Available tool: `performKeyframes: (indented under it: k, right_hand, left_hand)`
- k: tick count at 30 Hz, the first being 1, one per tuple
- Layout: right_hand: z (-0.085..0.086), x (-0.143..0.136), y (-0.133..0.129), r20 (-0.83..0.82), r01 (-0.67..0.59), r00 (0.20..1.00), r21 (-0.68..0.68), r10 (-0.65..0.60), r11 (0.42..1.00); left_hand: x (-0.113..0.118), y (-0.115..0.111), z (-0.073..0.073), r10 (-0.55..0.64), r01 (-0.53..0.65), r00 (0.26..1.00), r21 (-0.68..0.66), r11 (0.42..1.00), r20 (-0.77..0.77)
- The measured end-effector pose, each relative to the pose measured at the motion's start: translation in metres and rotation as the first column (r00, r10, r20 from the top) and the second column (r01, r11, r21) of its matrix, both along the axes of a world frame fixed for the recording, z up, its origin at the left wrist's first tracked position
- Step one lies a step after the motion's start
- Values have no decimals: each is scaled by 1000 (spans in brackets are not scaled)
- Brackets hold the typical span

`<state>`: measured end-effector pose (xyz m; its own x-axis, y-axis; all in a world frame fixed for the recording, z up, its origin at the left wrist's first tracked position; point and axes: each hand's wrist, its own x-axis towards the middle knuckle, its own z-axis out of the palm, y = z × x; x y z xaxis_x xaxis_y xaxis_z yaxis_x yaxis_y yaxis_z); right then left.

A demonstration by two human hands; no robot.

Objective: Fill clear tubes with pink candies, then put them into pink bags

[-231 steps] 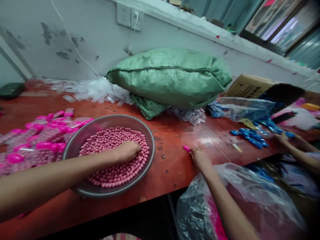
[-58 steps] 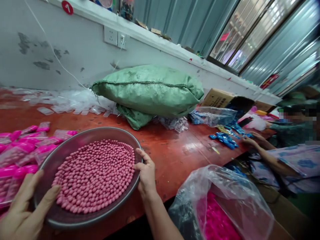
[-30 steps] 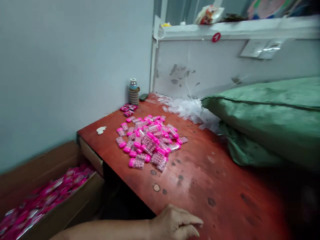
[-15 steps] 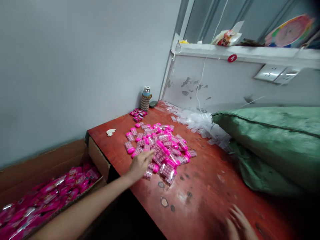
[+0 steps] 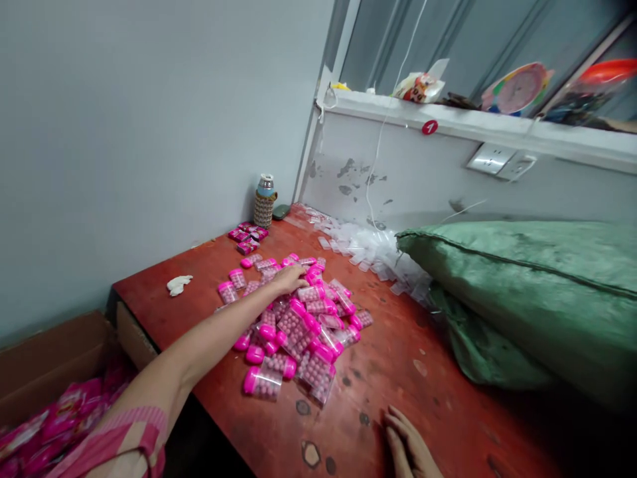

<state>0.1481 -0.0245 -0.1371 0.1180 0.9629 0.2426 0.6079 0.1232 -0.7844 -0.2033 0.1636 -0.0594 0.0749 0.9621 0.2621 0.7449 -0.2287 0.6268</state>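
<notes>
A person's left hand (image 5: 289,279) lies over a heap of pink-capped clear bottles (image 5: 296,326) at the centre of the frame, on a red bench (image 5: 398,372).
The bottles hold pink beads; the left fingers touch the far part of the heap, bent downward, and whether they grip a bottle cannot be told; the right hand (image 5: 411,448), at the bottom edge right of centre, has its fingers loosely extended, holding nothing visible; a green sack (image 5: 522,292) fills the right side; clear plastic pieces (image 5: 371,249) lie left of it; pink packets (image 5: 64,425) fill a cardboard box (image 5: 54,362) at lower left.
</notes>
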Motion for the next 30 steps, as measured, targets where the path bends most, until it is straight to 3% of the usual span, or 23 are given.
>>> performKeyframes:
  k: [4, 8, 11, 13, 14, 16, 20, 23, 26, 28, 30]
  right_hand:
    - [11, -8, 0, -89, 80, 992, -73, -86, 994]
    - [57, -46, -9, -260, 146, 950, -119, -173, 982]
    - [98, -94, -19, -498, -67, 867, -108, 5, 992]
    - [116, -124, -23, -673, -235, 724, -33, 152, 971]
    - [120, -135, -25, -721, -294, 663, -4, 201, 956]
    - [124, -148, -30, -759, -318, 616, 6, 212, 948]
    - [120, -149, -43, -803, -185, 586, -4, 107, 983]
    - [120, -139, -55, -817, -135, 573, -15, 65, 991]
    - [121, -129, -66, -836, -159, 543, -15, 75, 987]
    - [120, -123, -71, -870, -229, 478, 7, 118, 973]
    - [117, -116, -75, -903, -301, 400, 30, 155, 953]
  left_hand:
    - [-5, -14, 9, 17, -19, 998, 39, 999, 59]
    - [12, -67, 26, 50, -90, 968, 153, 984, 247]
    - [45, -127, 34, -22, -83, 914, 240, 967, 406]
    - [69, -164, 34, -77, -59, 899, 294, 954, 432]
    - [80, -180, 32, -91, -66, 896, 332, 941, 435]
    - [99, -204, 26, -97, -88, 894, 383, 919, 438]
    - [118, -231, 14, -112, -91, 898, 430, 898, 425]
    - [122, -242, 13, -193, -23, 863, 419, 908, 467]
    - [121, -250, 20, -201, 72, 704, 214, 974, 681]
    - [121, -254, 23, -80, 117, 527, 21, 993, 846]
    - [124, -257, 24, 66, 196, 344, -141, 970, 937]
